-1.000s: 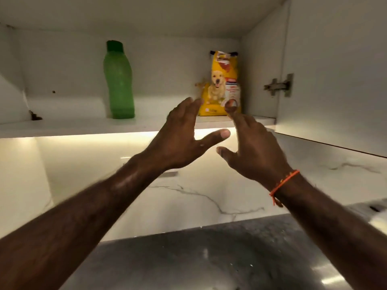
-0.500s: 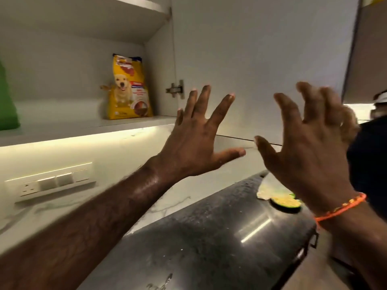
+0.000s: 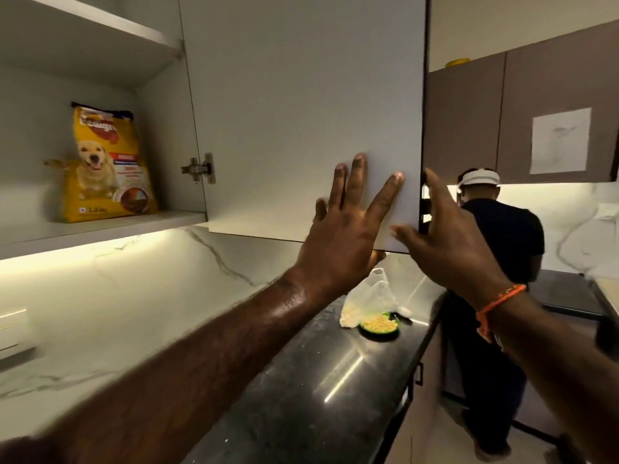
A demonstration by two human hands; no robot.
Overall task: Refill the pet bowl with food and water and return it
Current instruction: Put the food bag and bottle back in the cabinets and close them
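Observation:
A yellow dog food bag (image 3: 104, 169) stands upright on the lower shelf (image 3: 100, 231) of the open wall cupboard, at the left. The white cupboard door (image 3: 294, 112) is swung open toward me. My left hand (image 3: 345, 239) lies flat with spread fingers on the door's inner face near its lower corner. At the door's free edge my right hand (image 3: 449, 242) has its thumb on the inner face and its fingers around the edge. On the black counter (image 3: 301, 396) a green pet bowl (image 3: 380, 326) holds yellowish food.
A white plastic bag (image 3: 368, 296) lies just behind the bowl. Another person (image 3: 495, 249) in a dark shirt stands at the right, facing away, beyond the counter's end. Brown wall cupboards (image 3: 502, 112) hang behind the door. A wall socket (image 3: 10, 333) is at far left.
My view has swung right and the green bottle is out of sight. Both hands moved away from the dog food bag to the cupboard door; the left now presses on it, the right holds its edge.

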